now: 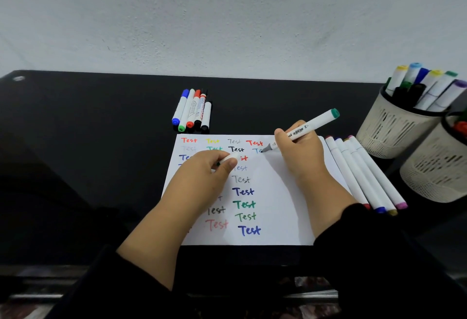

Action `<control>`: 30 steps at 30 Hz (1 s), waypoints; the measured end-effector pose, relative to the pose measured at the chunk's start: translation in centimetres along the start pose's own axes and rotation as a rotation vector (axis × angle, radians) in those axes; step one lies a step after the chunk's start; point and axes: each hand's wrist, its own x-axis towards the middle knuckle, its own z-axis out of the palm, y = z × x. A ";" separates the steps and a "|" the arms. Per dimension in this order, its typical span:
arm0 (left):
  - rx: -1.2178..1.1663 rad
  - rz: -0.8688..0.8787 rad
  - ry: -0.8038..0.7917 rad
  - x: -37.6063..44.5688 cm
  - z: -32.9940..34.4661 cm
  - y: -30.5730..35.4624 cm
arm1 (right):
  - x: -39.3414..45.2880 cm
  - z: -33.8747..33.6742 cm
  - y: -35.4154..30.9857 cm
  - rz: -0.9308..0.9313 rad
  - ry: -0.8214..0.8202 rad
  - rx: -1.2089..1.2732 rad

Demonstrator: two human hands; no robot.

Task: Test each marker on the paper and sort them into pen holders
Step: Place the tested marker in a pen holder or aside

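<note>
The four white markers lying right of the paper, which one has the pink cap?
The rightmost marker, outermost from the paper; its near end cap is pink, the others' red, blue and olive-yellow.

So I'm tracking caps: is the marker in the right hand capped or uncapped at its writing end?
Uncapped: the marker shows its bare dark tip on the paper, and the left hand holds its cap.

Left tabletop (pixel 75 154) bare, free approach. Right blocked: row of white markers (pixel 364 174) beside paper (pixel 278 205), two pen holders (pixel 394 126) beyond. Whiteboard markers (pixel 193 111) crowd paper's far edge.
</note>
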 end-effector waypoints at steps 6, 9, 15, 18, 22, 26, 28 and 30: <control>-0.014 -0.004 -0.003 -0.1 0.0 0.0 | -0.1 -0.1 -0.1 0.003 0.028 -0.006; -0.008 -0.003 -0.005 -0.1 -0.1 0.0 | -0.1 -0.1 -0.2 0.012 0.052 -0.010; -0.009 -0.002 -0.005 -0.1 0.0 -0.1 | -0.1 -0.1 -0.2 0.027 0.076 -0.010; -0.014 -0.002 -0.007 -0.1 0.0 -0.1 | 0.0 -0.2 -0.2 0.043 0.095 0.016; -0.009 0.004 -0.005 -0.1 0.0 -0.1 | 0.0 -0.2 -0.2 0.031 0.069 0.008; -0.013 0.004 -0.004 -0.2 0.0 0.0 | -0.1 -0.3 -0.3 0.056 0.074 0.004; -0.014 -0.001 -0.008 -0.2 -0.1 0.0 | -0.1 -0.4 -0.5 0.082 0.084 0.036; -0.021 -0.009 -0.010 -0.3 -0.1 -0.1 | -0.2 -0.4 -0.7 0.099 0.080 0.098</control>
